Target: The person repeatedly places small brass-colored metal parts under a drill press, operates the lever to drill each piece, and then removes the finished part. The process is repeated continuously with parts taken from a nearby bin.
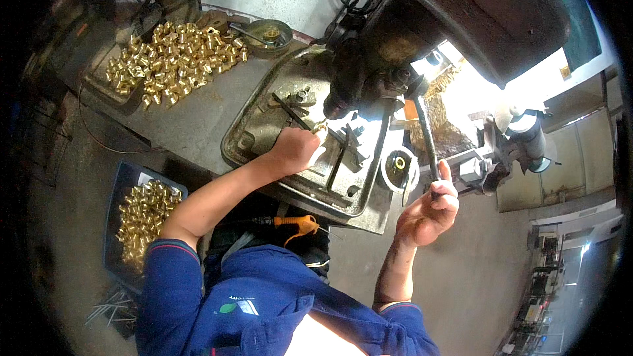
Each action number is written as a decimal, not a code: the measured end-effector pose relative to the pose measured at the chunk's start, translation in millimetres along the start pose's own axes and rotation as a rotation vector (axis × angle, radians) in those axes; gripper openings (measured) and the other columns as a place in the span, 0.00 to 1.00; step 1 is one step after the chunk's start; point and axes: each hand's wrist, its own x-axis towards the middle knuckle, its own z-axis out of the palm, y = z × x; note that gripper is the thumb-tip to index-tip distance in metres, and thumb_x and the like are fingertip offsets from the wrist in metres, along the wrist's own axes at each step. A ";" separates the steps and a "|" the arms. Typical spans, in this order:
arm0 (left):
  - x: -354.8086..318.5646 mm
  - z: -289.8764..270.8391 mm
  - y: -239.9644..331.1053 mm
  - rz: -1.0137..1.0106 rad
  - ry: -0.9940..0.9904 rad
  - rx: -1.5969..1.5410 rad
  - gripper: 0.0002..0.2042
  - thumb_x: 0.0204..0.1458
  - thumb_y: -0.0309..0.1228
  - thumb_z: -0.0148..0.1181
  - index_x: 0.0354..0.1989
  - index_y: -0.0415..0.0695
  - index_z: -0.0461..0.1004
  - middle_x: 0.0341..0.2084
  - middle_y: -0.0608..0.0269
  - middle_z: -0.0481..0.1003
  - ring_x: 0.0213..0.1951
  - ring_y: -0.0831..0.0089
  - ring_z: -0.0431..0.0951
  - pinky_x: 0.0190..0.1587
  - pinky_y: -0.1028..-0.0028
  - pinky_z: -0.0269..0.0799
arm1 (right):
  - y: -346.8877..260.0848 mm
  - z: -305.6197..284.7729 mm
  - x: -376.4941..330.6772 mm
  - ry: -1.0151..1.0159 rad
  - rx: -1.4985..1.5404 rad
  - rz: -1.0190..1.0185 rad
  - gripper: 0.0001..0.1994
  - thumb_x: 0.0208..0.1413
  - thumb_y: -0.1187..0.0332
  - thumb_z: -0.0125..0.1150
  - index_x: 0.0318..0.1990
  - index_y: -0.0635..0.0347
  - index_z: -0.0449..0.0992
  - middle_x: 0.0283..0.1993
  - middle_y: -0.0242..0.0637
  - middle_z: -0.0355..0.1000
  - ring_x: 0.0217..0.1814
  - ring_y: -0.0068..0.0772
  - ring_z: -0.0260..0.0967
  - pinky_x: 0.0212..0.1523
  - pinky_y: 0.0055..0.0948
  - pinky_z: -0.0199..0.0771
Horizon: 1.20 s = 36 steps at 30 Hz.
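My left hand (pixel 297 150) is closed over the drill press base (pixel 264 128), its fingertips at a small brass fitting (pixel 321 130) under the spindle. The fingers hide most of that fitting. Above it hangs the dark drill press head (pixel 369 46), with its chuck (pixel 337 104) close to my left hand. My right hand (pixel 432 213) is wrapped round the lower end of the long dark feed lever (pixel 427 132), which slants down from the right side of the head. Dark metal clamp bars (pixel 290 112) lie on the base beside my left hand.
A heap of brass fittings (pixel 184 59) covers the bench at the far left, beside a round bowl (pixel 270 35). More fittings fill a blue bin (pixel 113 224) at lower left. A white bucket (pixel 399 165) stands right of the base. An orange air gun (pixel 300 225) lies near my waist.
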 end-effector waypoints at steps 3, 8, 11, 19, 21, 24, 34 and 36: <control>0.2 -0.5 1.2 -0.011 -0.025 0.059 0.09 0.39 0.35 0.59 0.21 0.42 0.69 0.13 0.56 0.69 0.19 0.57 0.71 0.22 0.61 0.64 | 1.8 3.5 -6.6 0.011 0.008 -0.019 0.18 0.50 0.56 0.56 0.24 0.59 0.59 0.35 0.39 0.66 0.57 0.57 0.57 0.60 0.54 0.47; 2.1 -5.1 5.3 -0.021 -0.017 0.087 0.05 0.33 0.27 0.58 0.17 0.42 0.68 0.13 0.56 0.70 0.19 0.59 0.73 0.21 0.63 0.66 | 6.1 4.8 -18.5 0.040 -0.011 0.019 0.09 0.50 0.77 0.45 0.20 0.61 0.57 0.33 0.41 0.67 0.57 0.56 0.58 0.59 0.52 0.50; 3.3 -5.8 5.4 0.002 -0.023 0.071 0.05 0.33 0.27 0.58 0.18 0.42 0.68 0.14 0.57 0.69 0.19 0.59 0.73 0.22 0.63 0.66 | 8.8 5.8 -25.3 0.056 -0.038 0.028 0.11 0.49 0.77 0.47 0.18 0.61 0.56 0.32 0.41 0.66 0.56 0.55 0.59 0.58 0.51 0.53; 4.2 -2.8 2.5 -0.023 -0.074 0.043 0.10 0.40 0.34 0.58 0.25 0.41 0.68 0.14 0.55 0.70 0.20 0.56 0.72 0.23 0.60 0.64 | 20.9 5.9 -43.0 0.051 -0.190 0.021 0.11 0.47 0.80 0.48 0.18 0.61 0.56 0.32 0.41 0.67 0.54 0.53 0.60 0.55 0.49 0.59; 3.5 -0.6 0.7 -0.030 -0.084 0.022 0.12 0.43 0.37 0.58 0.30 0.41 0.68 0.14 0.55 0.69 0.20 0.55 0.71 0.23 0.58 0.63 | 23.6 4.4 -46.1 0.039 -0.239 0.020 0.10 0.46 0.81 0.48 0.17 0.61 0.57 0.32 0.41 0.67 0.54 0.53 0.61 0.54 0.48 0.59; 3.8 -0.5 0.9 -0.038 -0.092 0.009 0.12 0.44 0.36 0.58 0.32 0.42 0.68 0.15 0.55 0.70 0.20 0.55 0.71 0.24 0.58 0.63 | 29.7 0.3 -52.2 0.014 -0.295 -0.007 0.09 0.43 0.83 0.48 0.18 0.62 0.58 0.33 0.42 0.68 0.52 0.49 0.62 0.53 0.45 0.60; 3.3 -2.3 3.1 -0.016 -0.051 0.020 0.11 0.44 0.38 0.57 0.26 0.43 0.68 0.14 0.55 0.69 0.20 0.55 0.71 0.24 0.58 0.62 | 49.3 -7.3 -73.2 -0.036 -0.215 0.102 0.08 0.34 0.89 0.44 0.21 0.65 0.63 0.37 0.44 0.69 0.47 0.43 0.65 0.50 0.39 0.62; 4.5 -4.2 4.5 -0.021 -0.062 0.012 0.11 0.44 0.38 0.57 0.26 0.43 0.67 0.14 0.55 0.69 0.20 0.55 0.71 0.24 0.58 0.63 | 52.9 -9.0 -75.6 -0.049 -0.188 0.122 0.09 0.32 0.89 0.42 0.22 0.66 0.65 0.38 0.44 0.69 0.47 0.43 0.66 0.50 0.39 0.62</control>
